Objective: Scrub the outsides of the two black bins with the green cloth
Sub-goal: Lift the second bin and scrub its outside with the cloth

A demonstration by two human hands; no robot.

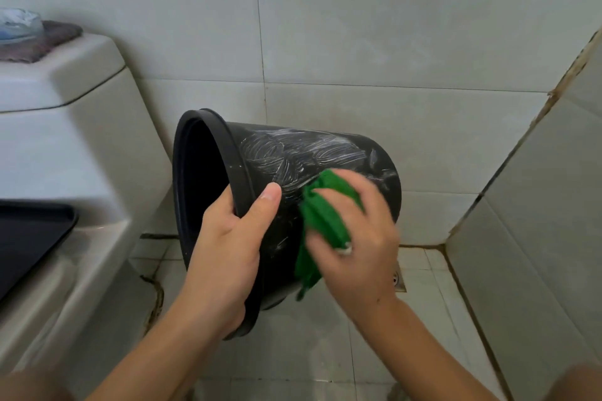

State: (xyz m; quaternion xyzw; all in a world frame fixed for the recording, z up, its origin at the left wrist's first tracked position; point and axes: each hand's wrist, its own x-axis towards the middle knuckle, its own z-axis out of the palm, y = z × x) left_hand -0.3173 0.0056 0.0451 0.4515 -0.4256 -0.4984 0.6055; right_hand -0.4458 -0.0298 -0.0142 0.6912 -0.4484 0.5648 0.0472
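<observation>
I am scrubbing one black bin (325, 153) with the green cloth (321, 221).

My left hand (228, 238) grips the bin's rim and holds it tipped on its side above the floor (325, 352). My right hand (358, 238) is closed on the cloth and presses it on the bin's side. White soapy streaks cover the top part, so I think this bin is partly done. I see no second bin. The toilet (81, 156) is close on my left and the wall (537, 189) on my right, so room is tight.

The beige ceramic toilet tank (65, 127) closes off the left, and the grey tiled side wall (537, 189) hems the right. Between them, the tilted round black plastic bin (293, 156) fills the middle, leaving open tiled floor (325, 352) beneath and bare back wall (358, 26) above it.
</observation>
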